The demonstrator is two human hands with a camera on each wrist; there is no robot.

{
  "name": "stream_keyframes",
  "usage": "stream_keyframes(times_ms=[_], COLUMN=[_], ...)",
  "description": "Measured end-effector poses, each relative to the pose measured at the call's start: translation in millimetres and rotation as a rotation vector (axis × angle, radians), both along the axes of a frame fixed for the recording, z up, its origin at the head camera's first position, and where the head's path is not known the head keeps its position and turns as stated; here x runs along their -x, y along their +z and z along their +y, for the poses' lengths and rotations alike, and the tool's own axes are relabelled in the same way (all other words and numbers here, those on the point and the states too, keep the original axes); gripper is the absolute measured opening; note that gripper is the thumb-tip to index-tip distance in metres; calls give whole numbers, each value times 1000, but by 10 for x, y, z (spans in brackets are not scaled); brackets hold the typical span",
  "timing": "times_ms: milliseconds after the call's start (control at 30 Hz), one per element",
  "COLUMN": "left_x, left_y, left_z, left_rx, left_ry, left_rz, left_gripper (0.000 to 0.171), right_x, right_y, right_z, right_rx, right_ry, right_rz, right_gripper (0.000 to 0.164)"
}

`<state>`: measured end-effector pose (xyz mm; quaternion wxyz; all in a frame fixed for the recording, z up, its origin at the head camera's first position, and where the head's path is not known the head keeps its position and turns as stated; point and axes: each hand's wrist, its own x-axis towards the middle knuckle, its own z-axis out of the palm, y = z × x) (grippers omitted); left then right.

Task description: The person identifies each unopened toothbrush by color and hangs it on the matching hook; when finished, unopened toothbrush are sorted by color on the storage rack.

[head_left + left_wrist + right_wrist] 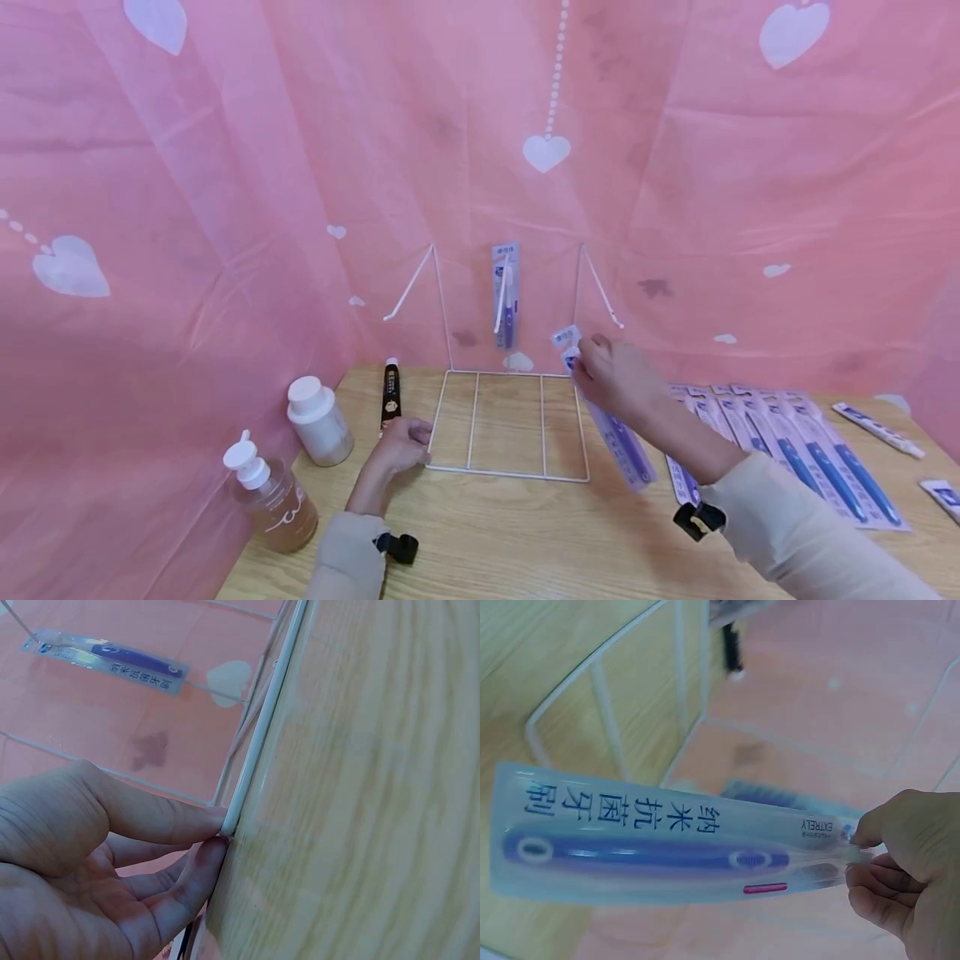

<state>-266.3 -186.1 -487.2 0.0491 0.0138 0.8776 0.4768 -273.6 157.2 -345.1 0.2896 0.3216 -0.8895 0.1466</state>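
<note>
Hanging a packaged toothbrush on the wire rack

Right hand (611,377) pinches the toothbrush pack (667,840) by its top, near the rack's right hook (602,292); left hand (401,443) pinches the wire rack (506,425) at its front-left corner, mid-worktop. Next, I judge, the pack's hole must meet that hook.

From my head view, the print on the hanging toothbrush pack (506,293) is too small to read. My right hand (617,377) covers the top of the pack (618,437) it holds. At 3 o'clock, one pack (947,497) is cut by the picture edge. In my right wrist view, the black tube (733,646) at 12 o'clock is blurred.
</note>
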Motion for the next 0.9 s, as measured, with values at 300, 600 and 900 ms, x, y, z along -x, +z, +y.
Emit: stream_keyframes(times_ms=[300,600,900], left_x=[-2,25,8], left_y=[-27,-40,-26], left_z=[-14,-20,-16], left_rx=[-16,-23,-53], left_ry=[9,2,-7], left_rz=[22,26,-3], left_gripper=[50,50,50], right_x=[-308,-492,-510], right_y=[343,524,543], right_z=[-331,-533,-643], right_rx=[61,144,162], right_ry=[65,209,220], right_rz=[102,248,260], right_gripper=[19,15,15])
